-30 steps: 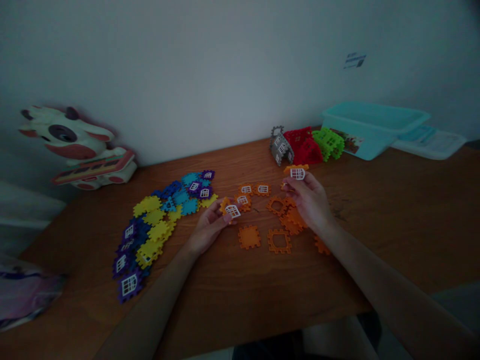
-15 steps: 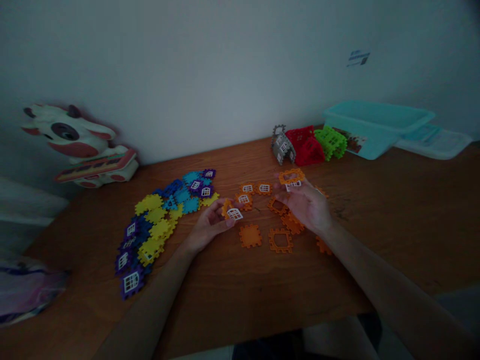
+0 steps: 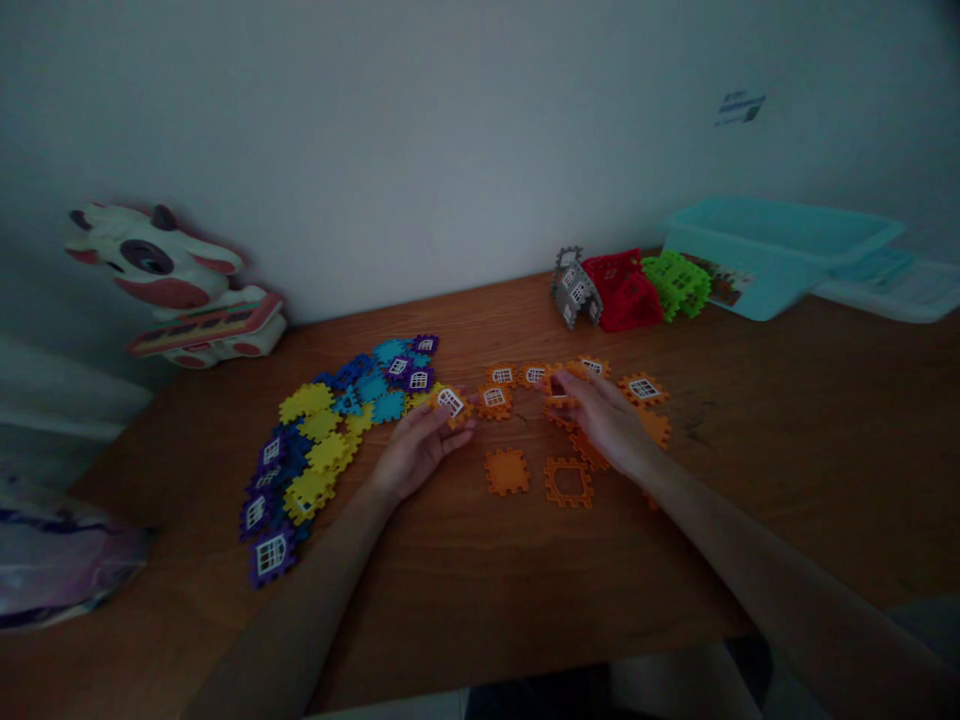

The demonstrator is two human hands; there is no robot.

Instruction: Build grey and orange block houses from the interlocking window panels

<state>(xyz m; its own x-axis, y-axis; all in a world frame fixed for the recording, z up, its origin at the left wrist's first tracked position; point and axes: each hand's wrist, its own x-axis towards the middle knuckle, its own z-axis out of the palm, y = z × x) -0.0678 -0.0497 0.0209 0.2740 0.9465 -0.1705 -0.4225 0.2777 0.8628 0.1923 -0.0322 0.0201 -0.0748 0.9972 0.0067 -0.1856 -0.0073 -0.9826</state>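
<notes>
My left hand (image 3: 416, 455) is closed on an orange building tile (image 3: 451, 404) with a white window in it, held just above the table. In my right hand (image 3: 609, 420) is an orange frame tile (image 3: 556, 390), gripped between thumb and fingers over other orange pieces. Several orange window tiles (image 3: 495, 398) lie between the hands and behind them. Nearer to me are a solid orange tile (image 3: 507, 471) and an orange tile with a large opening (image 3: 568, 500). My right hand partly hides a few more orange pieces.
Yellow (image 3: 330, 452), blue and purple tiles (image 3: 271, 555) form an arc on the left. Grey (image 3: 576, 290), red (image 3: 621, 290) and green assemblies (image 3: 677, 284) stand by the wall, beside a turquoise bin (image 3: 780, 235). A cow toy keyboard (image 3: 202, 330) sits at the back left.
My right hand has lowered toward the orange pieces, and a window tile now lies at the back near it. My left hand has turned its tile so the white window faces up.
</notes>
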